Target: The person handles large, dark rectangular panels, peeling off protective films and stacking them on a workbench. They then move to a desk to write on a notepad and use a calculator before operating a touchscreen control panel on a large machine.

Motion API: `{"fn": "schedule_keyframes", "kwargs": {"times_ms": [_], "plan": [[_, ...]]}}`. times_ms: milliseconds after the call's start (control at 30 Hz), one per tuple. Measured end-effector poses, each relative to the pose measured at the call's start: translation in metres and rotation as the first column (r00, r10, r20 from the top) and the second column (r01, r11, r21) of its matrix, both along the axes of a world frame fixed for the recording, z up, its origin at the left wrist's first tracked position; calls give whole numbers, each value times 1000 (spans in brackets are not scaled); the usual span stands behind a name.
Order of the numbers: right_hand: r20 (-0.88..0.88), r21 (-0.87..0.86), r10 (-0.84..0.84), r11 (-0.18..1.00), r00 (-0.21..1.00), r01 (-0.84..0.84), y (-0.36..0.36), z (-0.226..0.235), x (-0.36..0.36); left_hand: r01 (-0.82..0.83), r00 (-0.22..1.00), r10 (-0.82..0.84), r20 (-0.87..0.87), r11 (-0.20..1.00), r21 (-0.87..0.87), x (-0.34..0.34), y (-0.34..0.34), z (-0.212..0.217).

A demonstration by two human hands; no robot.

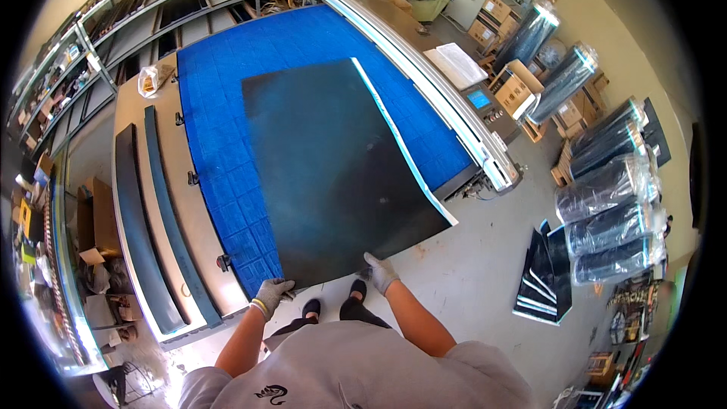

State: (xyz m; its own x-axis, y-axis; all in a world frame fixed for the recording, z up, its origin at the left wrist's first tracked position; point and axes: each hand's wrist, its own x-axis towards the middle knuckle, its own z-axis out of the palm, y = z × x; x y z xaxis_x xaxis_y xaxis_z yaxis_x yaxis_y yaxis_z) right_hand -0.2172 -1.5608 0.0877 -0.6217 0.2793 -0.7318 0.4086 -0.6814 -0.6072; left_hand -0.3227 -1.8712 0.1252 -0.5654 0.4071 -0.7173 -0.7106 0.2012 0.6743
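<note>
A large dark, black-looking sheet (326, 174) lies over a blue padded table top (219, 113), its near end reaching past the table toward me. A white and light-blue strip runs along its right edge. My gloved left hand (273, 295) is closed on the near left corner of the sheet. Further right, my gloved right hand (381, 270) pinches the near edge, its fingers partly hidden under the sheet. Both gloves are grey, and the left one has a yellow band at the cuff.
Two long dark strips (140, 220) lie on the tan side board (201, 250) at left. A metal rail (432, 91) crosses the table's right side. Plastic-wrapped rolls (606, 220) stand at right, near dark offcuts (545, 276) on the floor. Shelving (163, 19) fills the far left.
</note>
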Motion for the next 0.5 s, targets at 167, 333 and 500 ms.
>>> {"fn": "schedule_keyframes", "kwargs": {"times_ms": [167,333,500], "plan": [[-60,-80,-164,984,985,159,-6,16,-5,67,993,-84,87,980,186,6,11,1],[-39,-210,-102,973,994,92,-29,16,-6,291,950,-309,43,929,230,3,29,14],[-125,-216,-177,965,976,147,-18,0,6,308,951,-286,-114,902,304,-14,15,13]]}}
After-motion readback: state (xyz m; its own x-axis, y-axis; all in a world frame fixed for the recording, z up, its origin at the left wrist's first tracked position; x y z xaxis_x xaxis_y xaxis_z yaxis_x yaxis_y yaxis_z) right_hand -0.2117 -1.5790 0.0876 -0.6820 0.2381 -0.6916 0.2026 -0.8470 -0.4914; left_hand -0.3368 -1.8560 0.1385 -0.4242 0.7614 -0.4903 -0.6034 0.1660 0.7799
